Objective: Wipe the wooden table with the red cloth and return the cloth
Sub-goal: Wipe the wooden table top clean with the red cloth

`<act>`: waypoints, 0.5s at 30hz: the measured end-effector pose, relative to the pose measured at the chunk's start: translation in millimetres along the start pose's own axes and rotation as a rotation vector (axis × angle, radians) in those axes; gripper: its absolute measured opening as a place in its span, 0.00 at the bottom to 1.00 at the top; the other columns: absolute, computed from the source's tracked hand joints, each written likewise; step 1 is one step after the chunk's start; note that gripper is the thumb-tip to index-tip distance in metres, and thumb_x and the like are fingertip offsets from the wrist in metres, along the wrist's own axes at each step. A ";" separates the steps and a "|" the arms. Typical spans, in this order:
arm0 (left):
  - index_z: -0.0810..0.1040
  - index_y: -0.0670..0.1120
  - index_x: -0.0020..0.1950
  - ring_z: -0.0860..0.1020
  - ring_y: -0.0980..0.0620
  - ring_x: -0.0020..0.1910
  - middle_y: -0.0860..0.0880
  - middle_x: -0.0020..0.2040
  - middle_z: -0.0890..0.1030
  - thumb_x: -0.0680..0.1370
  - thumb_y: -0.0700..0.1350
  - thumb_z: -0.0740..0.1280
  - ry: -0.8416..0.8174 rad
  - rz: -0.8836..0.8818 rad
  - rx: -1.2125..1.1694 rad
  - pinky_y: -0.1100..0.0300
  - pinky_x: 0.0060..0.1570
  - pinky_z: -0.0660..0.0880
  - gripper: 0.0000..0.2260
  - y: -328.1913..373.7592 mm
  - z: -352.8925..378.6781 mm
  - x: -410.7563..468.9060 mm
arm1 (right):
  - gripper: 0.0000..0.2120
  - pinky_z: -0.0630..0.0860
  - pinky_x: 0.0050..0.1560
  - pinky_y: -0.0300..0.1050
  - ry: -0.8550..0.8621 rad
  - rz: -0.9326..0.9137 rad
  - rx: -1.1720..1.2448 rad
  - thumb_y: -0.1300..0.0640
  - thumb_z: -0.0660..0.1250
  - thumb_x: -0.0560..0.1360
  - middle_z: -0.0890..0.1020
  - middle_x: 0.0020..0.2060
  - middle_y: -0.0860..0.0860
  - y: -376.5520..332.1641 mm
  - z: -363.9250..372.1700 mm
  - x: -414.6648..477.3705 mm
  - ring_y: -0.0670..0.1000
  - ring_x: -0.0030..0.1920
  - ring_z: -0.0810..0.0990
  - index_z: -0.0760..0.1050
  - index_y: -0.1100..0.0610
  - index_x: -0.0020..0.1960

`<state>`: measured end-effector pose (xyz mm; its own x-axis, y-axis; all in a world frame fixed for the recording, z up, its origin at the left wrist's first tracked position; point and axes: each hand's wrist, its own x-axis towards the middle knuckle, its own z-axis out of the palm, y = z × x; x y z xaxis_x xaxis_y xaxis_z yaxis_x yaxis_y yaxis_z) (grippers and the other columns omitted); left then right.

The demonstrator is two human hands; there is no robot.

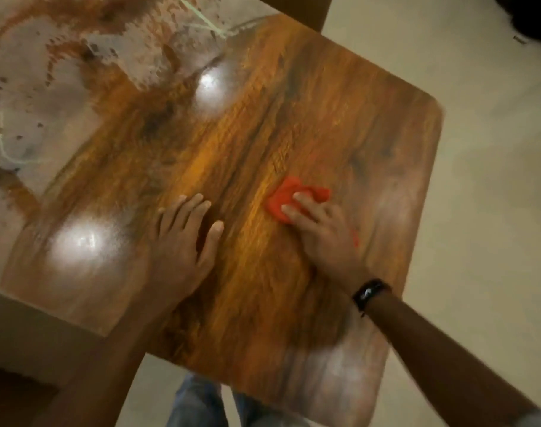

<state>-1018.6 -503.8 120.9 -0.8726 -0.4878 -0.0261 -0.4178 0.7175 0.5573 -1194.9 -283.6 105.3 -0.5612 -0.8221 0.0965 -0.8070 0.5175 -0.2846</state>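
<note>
The glossy wooden table (pixel 263 124) fills most of the head view, tilted, with its rounded corner at the right. A crumpled red cloth (pixel 286 195) lies right of the table's middle. My right hand (pixel 318 226) lies on top of the cloth, fingers bent over it and pressing it onto the wood; a dark band sits on that wrist. My left hand (pixel 183 238) rests flat on the table to the left of the cloth, fingers spread, holding nothing.
A wall with rust-coloured stains (pixel 47 72) runs along the table's far left edge. Pale floor (pixel 478 180) lies beyond the right edge. My legs in jeans (pixel 198 402) stand at the near edge. Two bright light reflections shine on the tabletop.
</note>
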 end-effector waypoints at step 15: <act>0.63 0.49 0.79 0.56 0.48 0.81 0.47 0.81 0.60 0.81 0.64 0.44 -0.281 -0.050 0.182 0.49 0.77 0.44 0.32 36.7 3.3 -108.4 | 0.26 0.75 0.53 0.54 -0.126 -0.107 -0.012 0.60 0.59 0.77 0.70 0.73 0.52 -99.7 2.7 -129.0 0.58 0.57 0.71 0.68 0.45 0.73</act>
<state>-940.3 -423.0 141.5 -0.8750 -0.3868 -0.2911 -0.4780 0.7856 0.3930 -1041.6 -229.7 118.7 -0.4453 -0.8954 0.0055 -0.8634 0.4277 -0.2677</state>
